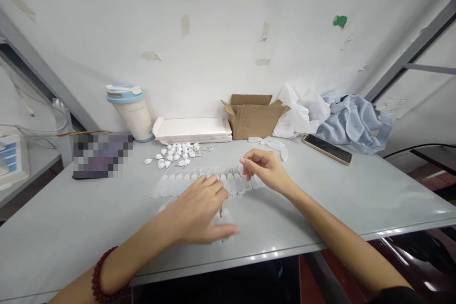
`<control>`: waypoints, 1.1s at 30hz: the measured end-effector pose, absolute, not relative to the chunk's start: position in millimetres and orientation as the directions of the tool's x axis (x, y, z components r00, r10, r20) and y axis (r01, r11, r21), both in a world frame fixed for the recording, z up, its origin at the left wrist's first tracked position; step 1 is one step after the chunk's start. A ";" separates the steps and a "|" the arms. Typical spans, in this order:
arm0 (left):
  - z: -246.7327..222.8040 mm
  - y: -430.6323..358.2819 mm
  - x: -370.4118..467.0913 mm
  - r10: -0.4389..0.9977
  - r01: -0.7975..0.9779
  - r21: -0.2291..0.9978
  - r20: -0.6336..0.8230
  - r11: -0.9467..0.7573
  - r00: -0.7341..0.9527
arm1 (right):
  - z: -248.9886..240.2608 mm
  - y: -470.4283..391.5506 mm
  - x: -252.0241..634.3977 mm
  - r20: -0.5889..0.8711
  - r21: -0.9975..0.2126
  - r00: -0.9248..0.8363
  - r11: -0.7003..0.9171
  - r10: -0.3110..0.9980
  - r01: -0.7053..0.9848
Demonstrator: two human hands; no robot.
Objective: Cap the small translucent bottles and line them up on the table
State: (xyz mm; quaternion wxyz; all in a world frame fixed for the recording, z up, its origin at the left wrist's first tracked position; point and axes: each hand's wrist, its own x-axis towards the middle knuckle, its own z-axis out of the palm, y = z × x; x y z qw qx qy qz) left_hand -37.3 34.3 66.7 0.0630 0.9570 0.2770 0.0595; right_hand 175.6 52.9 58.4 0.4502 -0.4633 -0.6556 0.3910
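My left hand (203, 209) is palm down over the table, thumb stretched away from the loosely bent fingers. Beneath it are small translucent tags (223, 218), partly hidden by the hand. A row of translucent white tags (178, 184) with thin loops of string lies just beyond, its middle covered by my left fingers. At that row's right end my right hand (267, 167) has its thumb and index finger pinched together near the strings. Whatever sits between those fingertips is too small to make out. Several small white cone-like pieces (177, 153) with thin strings form a pile behind the row.
Along the wall stand a blue-lidded cup (132, 116), a stack of white card (192, 129), an open cardboard box (254, 121), a plastic bag (297, 114) and a blue cloth (356, 121). A phone (327, 148) lies at right, a blurred-out dark device (103, 156) at left. More tags (276, 144) rest by the box.
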 end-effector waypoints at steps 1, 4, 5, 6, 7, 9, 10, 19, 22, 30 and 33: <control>66.3 39.4 -39.1 0.562 0.544 0.162 0.104 -0.823 0.820 | 58.7 54.7 177.5 0.235 -0.926 -0.157 0.270 0.959 0.265; 61.9 59.8 -48.1 0.661 0.642 0.161 0.216 -0.750 0.718 | 57.8 64.9 189.3 0.264 -0.886 -0.120 0.290 0.957 0.361; 59.6 67.5 -51.9 0.694 0.677 0.164 0.251 -0.718 0.675 | 56.3 69.9 195.5 0.278 -0.855 -0.106 0.296 0.955 0.425; 57.0 75.3 -56.0 0.716 0.699 0.173 0.269 -0.694 0.644 | 54.1 75.7 202.9 0.302 -0.802 -0.099 0.309 0.948 0.511; 54.3 82.8 -60.0 0.735 0.715 0.190 0.272 -0.673 0.621 | 51.0 82.0 211.0 0.341 -0.719 -0.093 0.323 0.935 0.616; 48.6 96.3 -67.2 0.765 0.738 0.218 0.286 -0.639 0.577 | 43.1 95.1 228.0 0.409 -0.475 -0.107 0.312 0.906 0.823; 45.8 102.1 -70.1 0.768 0.743 0.220 0.303 -0.632 0.564 | 38.6 101.3 236.1 0.415 -0.436 -0.100 0.295 0.904 0.850; 24.7 128.3 -76.1 0.758 0.748 0.179 0.315 -0.639 0.572 | 16.3 123.5 263.7 0.381 -0.270 -0.113 0.227 0.918 0.936; 20.1 133.2 -77.2 0.770 0.753 0.190 0.279 -0.630 0.574 | 13.7 125.3 265.0 0.346 -0.233 -0.109 0.198 0.932 0.952; 17.7 136.0 -78.5 0.779 0.753 0.211 0.252 -0.623 0.574 | 7.8 128.6 266.3 0.255 -0.193 -0.090 0.142 0.963 0.971; 19.0 132.6 -76.2 0.768 0.743 0.212 0.273 -0.635 0.579 | 14.5 129.6 273.8 0.258 -0.191 -0.054 0.106 0.965 0.976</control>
